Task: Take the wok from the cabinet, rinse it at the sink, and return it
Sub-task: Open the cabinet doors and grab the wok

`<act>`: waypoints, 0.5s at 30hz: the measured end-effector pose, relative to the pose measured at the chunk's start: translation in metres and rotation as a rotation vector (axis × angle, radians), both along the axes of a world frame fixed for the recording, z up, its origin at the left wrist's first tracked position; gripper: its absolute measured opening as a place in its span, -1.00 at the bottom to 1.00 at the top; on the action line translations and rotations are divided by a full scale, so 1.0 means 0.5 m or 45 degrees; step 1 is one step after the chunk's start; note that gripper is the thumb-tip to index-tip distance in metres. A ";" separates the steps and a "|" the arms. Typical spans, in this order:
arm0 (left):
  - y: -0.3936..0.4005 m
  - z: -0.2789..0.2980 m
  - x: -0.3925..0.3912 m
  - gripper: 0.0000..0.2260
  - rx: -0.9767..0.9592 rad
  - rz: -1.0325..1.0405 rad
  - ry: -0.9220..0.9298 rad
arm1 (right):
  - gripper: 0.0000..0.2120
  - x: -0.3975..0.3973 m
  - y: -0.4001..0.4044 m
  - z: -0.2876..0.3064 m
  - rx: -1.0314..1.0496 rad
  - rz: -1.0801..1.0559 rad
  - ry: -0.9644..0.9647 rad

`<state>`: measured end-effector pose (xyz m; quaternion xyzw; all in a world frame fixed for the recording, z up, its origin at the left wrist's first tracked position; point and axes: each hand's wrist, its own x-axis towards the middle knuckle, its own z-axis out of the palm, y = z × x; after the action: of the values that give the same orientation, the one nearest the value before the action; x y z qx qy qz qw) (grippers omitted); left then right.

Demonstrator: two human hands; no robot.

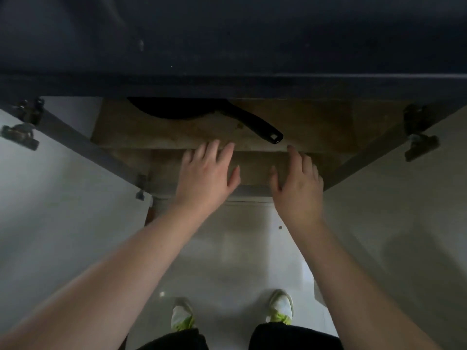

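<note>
A black wok (174, 109) lies on the brown shelf (316, 122) inside the open cabinet under the dark countertop. Most of its bowl is hidden under the counter edge. Its long black handle (255, 126) points toward me and to the right, ending in a hanging hole. My left hand (207, 175) hovers in front of the shelf edge, fingers spread, holding nothing, a short way below the handle. My right hand (298, 183) is beside it, also spread and holding nothing, just right of and below the handle's end.
Two white cabinet doors stand swung open, the left door (63, 198) and the right door (404, 198), with metal hinges (22, 132) at their top corners. The dark countertop (227, 46) overhangs the cabinet. My feet in white and green shoes (280, 306) stand on the pale floor.
</note>
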<state>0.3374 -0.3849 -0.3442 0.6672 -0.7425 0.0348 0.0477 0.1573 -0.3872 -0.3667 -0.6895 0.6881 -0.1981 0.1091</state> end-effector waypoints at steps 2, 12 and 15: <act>-0.027 -0.028 0.007 -0.53 -0.013 -0.011 -0.036 | -0.50 0.006 -0.036 -0.026 -0.048 -0.001 0.000; -0.084 -0.085 0.025 -0.53 -0.045 0.019 -0.035 | -0.54 0.031 -0.143 -0.065 -0.139 0.142 -0.200; -0.079 -0.082 0.023 -0.55 0.000 0.019 -0.023 | -0.58 0.033 -0.149 -0.063 -0.115 0.098 -0.244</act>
<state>0.3489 -0.4242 -0.3852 0.6723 -0.7380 0.0414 0.0407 0.1739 -0.4615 -0.3982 -0.6976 0.6378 -0.2896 0.1507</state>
